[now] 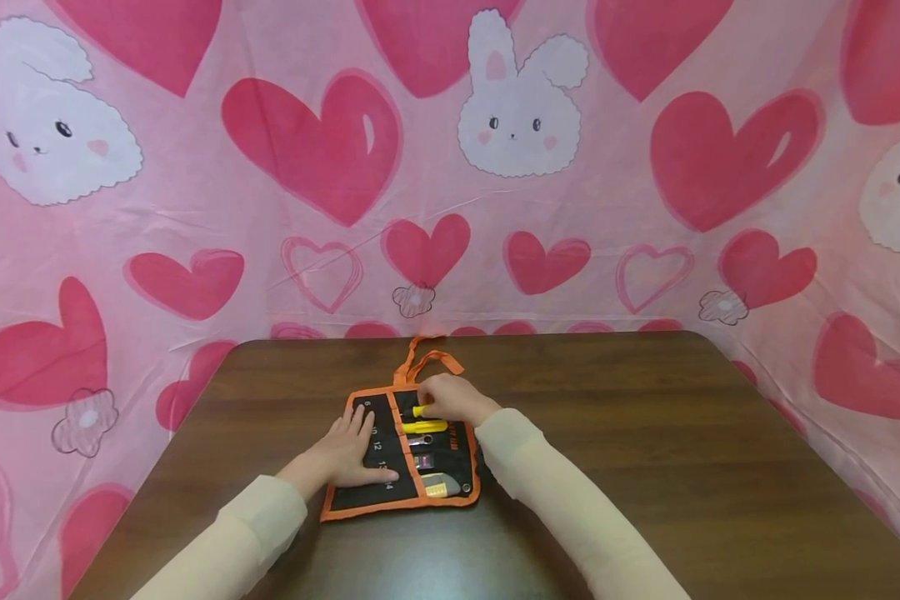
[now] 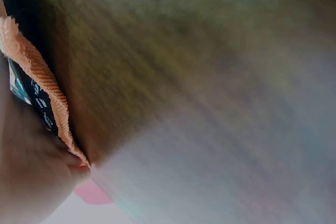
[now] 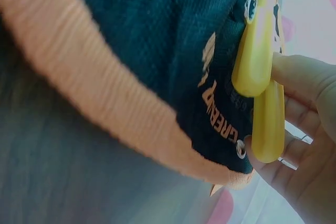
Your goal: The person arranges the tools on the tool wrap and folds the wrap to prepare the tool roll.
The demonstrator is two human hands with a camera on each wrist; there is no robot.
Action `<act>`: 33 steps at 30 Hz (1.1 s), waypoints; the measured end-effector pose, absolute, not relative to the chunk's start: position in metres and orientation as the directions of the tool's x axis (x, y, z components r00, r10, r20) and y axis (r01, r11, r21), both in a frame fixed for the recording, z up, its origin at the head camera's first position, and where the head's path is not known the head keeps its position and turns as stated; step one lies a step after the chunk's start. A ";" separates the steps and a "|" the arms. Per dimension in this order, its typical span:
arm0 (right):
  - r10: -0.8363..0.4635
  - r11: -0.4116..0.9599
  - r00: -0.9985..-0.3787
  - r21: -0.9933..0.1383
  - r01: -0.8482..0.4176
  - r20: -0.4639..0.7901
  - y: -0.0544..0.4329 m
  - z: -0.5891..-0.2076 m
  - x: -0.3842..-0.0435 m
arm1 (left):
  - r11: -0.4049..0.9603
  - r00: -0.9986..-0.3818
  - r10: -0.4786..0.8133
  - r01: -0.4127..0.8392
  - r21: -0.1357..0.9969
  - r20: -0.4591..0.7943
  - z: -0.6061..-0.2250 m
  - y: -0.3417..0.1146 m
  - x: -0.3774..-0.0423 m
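A black tool pouch (image 1: 367, 496) with orange edging lies open on the table. My left hand (image 1: 348, 450) rests spread on its numbered left panel, holding nothing. In the left wrist view, part of the left hand (image 2: 31, 166) lies over the orange edge. At the pouch's upper right, my right hand (image 1: 453, 398) pinches the yellow handle (image 1: 419, 411) of a screwdriver. In the right wrist view, thumb and fingers close about that handle (image 3: 269, 124). Another yellow handle (image 1: 425, 427) lies just below in its pocket. The shafts are mostly hidden.
Below the handles, the pouch holds a small dark packet (image 1: 423, 461) and a grey-and-yellow utility knife (image 1: 438, 485). Orange tie straps (image 1: 420, 362) trail from its far edge. The brown table (image 1: 645, 467) meets a pink heart-and-rabbit cloth (image 1: 450, 192) behind.
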State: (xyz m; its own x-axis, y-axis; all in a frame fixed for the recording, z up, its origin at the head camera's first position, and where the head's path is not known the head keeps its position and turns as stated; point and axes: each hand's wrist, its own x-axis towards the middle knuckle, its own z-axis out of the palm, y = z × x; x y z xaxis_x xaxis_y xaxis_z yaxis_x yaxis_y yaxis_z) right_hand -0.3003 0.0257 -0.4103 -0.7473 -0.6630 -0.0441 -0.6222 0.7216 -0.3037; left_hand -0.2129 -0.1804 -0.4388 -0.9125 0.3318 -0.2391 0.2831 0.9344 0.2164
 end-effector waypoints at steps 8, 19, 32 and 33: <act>-0.655 0.728 -0.753 -0.322 -0.605 -0.067 0.021 -0.410 -0.300 | 0.933 -0.913 0.332 0.282 0.225 -0.235 -0.438 -0.181 -0.213; -0.681 0.712 -0.715 -0.371 -0.596 -0.158 0.020 -0.416 -0.302 | 0.937 -0.912 0.331 0.285 0.203 -0.243 -0.436 -0.180 -0.213; -0.716 0.676 -0.687 -0.370 -0.638 -0.125 0.018 -0.416 -0.302 | 0.933 -0.911 0.331 0.276 0.231 -0.248 -0.434 -0.179 -0.213; -0.715 0.677 -0.689 -0.361 -0.641 -0.118 0.017 -0.416 -0.302 | 0.932 -0.910 0.332 0.277 0.232 -0.247 -0.434 -0.179 -0.213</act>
State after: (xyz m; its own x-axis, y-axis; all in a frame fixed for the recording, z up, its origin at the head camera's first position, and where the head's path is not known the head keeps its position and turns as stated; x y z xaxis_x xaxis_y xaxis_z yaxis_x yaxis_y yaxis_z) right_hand -0.3023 0.0174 -0.4159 -0.6893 -0.7148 -0.1179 -0.6407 0.6774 -0.3614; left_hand -0.2130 -0.1792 -0.4342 -0.9102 0.3320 -0.2474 0.2771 0.9325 0.2318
